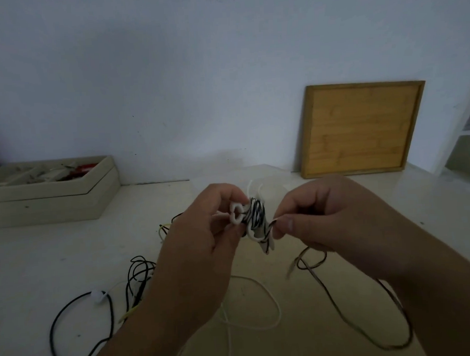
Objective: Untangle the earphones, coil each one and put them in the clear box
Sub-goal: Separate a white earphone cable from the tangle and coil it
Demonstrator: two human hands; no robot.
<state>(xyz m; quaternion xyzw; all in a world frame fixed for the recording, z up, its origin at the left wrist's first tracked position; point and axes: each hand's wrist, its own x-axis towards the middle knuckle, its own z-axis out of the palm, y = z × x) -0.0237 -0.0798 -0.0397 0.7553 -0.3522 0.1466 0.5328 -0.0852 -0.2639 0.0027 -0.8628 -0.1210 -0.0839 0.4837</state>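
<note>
White tabletop [55, 255] runs back to a pale wall [195, 71], open at centre between a beige compartment box [49, 193] at the left rear and a wooden tray [359, 129] leaning at the right rear. Above it the left hand [199, 242] grips a coiled earphone bundle [253, 217], and the right hand [328, 216] pinches its striped cable end [269, 227]. Loose black cable [52, 331], white cable [273, 298] and striped cable [344, 316] lie beneath, partly hidden by the forearms, and a faint translucent outline [269, 170] behind the hands is too dim to identify.

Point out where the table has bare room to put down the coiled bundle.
Bare table lies between the beige compartment box and the black cable loop; another patch sits in front of the wooden tray. Loose cables crowd the front.
</note>
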